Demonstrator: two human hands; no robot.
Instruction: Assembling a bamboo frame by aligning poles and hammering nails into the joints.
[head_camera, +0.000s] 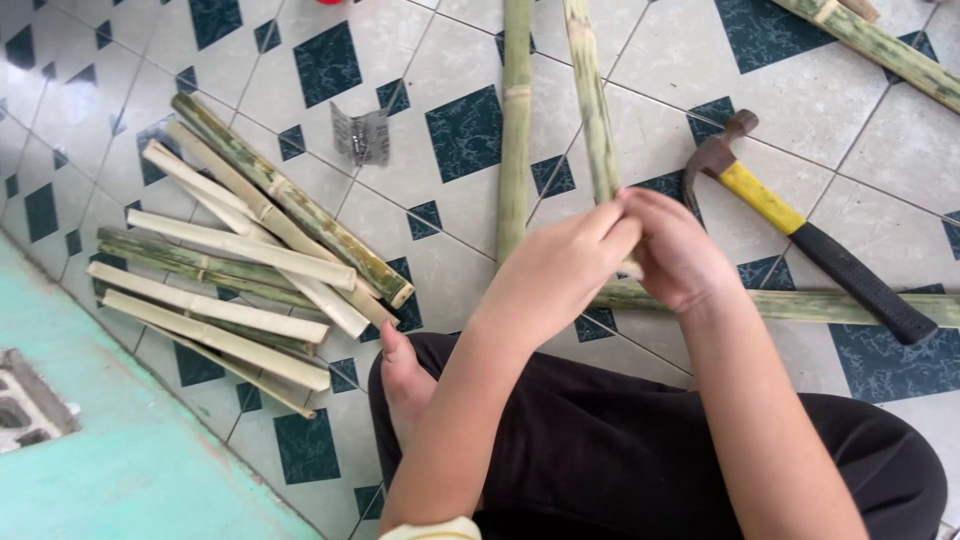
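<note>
My left hand (560, 270) and my right hand (675, 250) meet at the near end of a long green bamboo strip (592, 100) that runs away up the tiled floor. The fingers of both hands close on that end. A second long bamboo strip (516, 130) lies parallel just to the left of it. Another bamboo strip (800, 305) lies crosswise under my hands, over my knee. I sit cross-legged in black trousers, with a bare foot (405, 375) showing.
A pile of several short split bamboo pieces (240, 260) lies at the left. A claw hammer (800, 225) with a yellow and black handle rests at the right. A small metal hinge (360, 135) lies on the tiles. More bamboo (880, 45) crosses the top right corner.
</note>
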